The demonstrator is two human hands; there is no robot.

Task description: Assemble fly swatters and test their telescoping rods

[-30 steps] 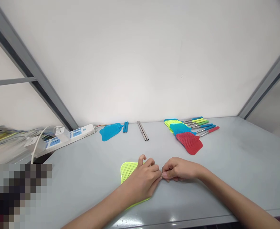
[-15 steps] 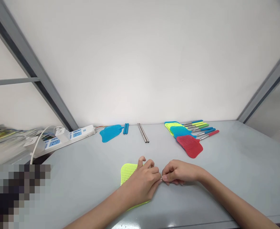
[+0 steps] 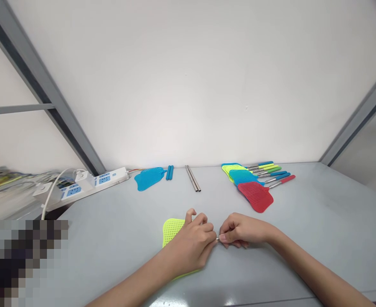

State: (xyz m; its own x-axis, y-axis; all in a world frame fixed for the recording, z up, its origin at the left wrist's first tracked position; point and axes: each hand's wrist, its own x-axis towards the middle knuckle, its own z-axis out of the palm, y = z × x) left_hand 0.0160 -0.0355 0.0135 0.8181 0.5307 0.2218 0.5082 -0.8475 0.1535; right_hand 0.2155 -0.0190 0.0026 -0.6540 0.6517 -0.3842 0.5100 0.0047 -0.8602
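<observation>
A yellow-green fly swatter head (image 3: 171,230) lies on the table, largely covered by my left hand (image 3: 196,243). That hand is closed around its narrow end, with the index finger raised and bent; the grip itself is hidden. Just to the right, the fingertips of my right hand (image 3: 243,230) pinch a thin metal rod (image 3: 217,239). Only a short shiny piece of the rod shows in the small gap between my two hands.
Blue swatter heads (image 3: 149,178), blue handle sleeves (image 3: 169,172) and metal tubes (image 3: 193,178) lie along the wall. At back right are several swatters with handles, a red swatter (image 3: 256,196) in front. A power strip (image 3: 101,181) with a white cable is at left.
My right hand has shifted slightly to the right, so a little more of the metal rod shows between my hands. My left hand keeps its hold.
</observation>
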